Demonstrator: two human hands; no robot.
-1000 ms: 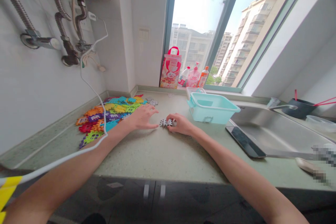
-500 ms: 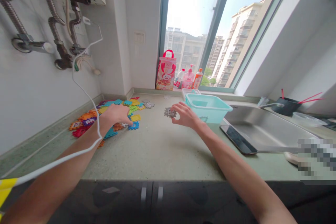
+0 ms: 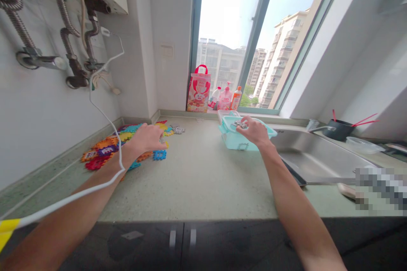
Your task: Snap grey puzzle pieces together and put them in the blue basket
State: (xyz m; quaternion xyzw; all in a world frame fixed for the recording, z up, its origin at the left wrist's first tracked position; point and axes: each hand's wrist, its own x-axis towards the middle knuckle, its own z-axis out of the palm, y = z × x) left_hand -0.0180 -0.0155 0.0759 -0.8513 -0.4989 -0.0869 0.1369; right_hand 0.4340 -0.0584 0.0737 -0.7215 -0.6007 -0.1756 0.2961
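Note:
My right hand [image 3: 257,131] pinches a grey toothed piece [image 3: 241,124] over the mint-green plastic basket [image 3: 240,140]. At the left, my left hand [image 3: 151,137] is over a pile of colourful toothed pieces, its fingers bent toward the pile; what its fingertips touch is hard to make out. A blue piece [image 3: 159,155] lies just below that hand, orange, purple and red pieces [image 3: 97,161] lie farther left, and a light grey piece [image 3: 178,130] rests behind to the right.
A white cable [image 3: 119,144] crosses in front of my left forearm. To the right are a steel sink [image 3: 305,152], a dark phone [image 3: 294,172] partly behind my right forearm, and a black pot [image 3: 338,130]. A bag [image 3: 199,93] and bottles stand on the windowsill.
My right hand has carried the grey piece rightward from the open counter to above the basket. My left hand has stayed at the pile, with its fingers slightly shifted. The view has tilted a little.

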